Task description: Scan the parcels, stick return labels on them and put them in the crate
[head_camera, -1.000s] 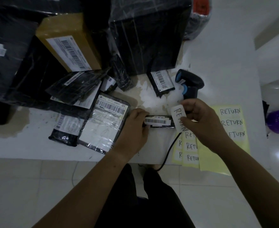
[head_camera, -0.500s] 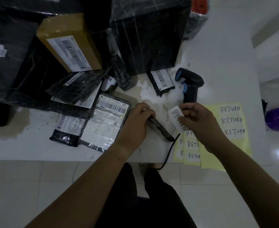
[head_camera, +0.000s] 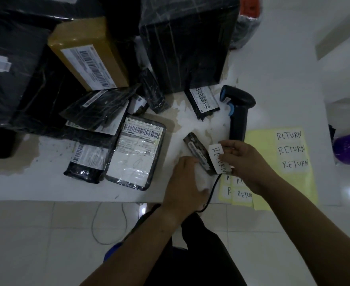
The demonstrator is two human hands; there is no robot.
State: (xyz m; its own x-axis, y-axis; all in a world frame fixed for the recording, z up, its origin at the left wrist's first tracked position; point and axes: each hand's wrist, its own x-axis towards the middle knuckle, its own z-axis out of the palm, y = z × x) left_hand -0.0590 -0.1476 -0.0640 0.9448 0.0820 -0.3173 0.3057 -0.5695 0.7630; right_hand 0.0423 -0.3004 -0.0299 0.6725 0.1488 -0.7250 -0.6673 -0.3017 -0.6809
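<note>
A small narrow black parcel [head_camera: 196,150] lies slanted on the white table near its front edge. My left hand [head_camera: 187,182] rests beside the parcel's near end, blurred, touching its edge. My right hand [head_camera: 246,162] pinches a white RETURN label [head_camera: 219,158] and holds it over the parcel's lower right end. The black and blue barcode scanner [head_camera: 237,112] lies on the table just behind my right hand. Yellow sheets of RETURN labels [head_camera: 291,149] lie to the right, partly under my right arm. No crate is in view.
Several wrapped parcels lie at the left: a flat one with a big label [head_camera: 137,153], a small black one [head_camera: 87,159], a brown box [head_camera: 87,54] and a large black box [head_camera: 186,44] behind. The scanner cable [head_camera: 211,190] hangs over the table's front edge.
My left hand turned the small parcel from lying crosswise to slanted and slid down to its near end. My right hand brought the RETURN label onto the parcel's lower end.
</note>
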